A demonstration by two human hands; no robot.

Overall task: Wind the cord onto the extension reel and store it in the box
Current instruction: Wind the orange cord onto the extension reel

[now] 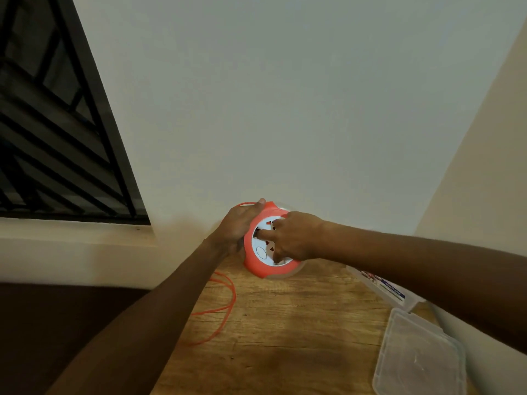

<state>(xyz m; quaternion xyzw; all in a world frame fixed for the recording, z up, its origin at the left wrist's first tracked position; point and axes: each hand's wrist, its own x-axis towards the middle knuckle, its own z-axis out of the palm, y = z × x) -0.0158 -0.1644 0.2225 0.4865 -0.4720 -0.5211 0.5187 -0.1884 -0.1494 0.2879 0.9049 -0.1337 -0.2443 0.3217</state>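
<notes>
The left hand [238, 223] is gripping the orange reel [266, 243] above the table [285, 323], the right hand [293, 238] is grasping its face, and the loose cord [225, 306] is threatening to snag.

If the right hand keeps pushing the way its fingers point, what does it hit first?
The right hand points left across the reel face, which its fingers already touch. Beyond that, likely the left hand gripping the reel's far edge; depth is unclear.

reel [258, 266]: smooth orange plastic | table [285, 323]: grained matt wood | lid [416, 357]: clear plastic
</notes>
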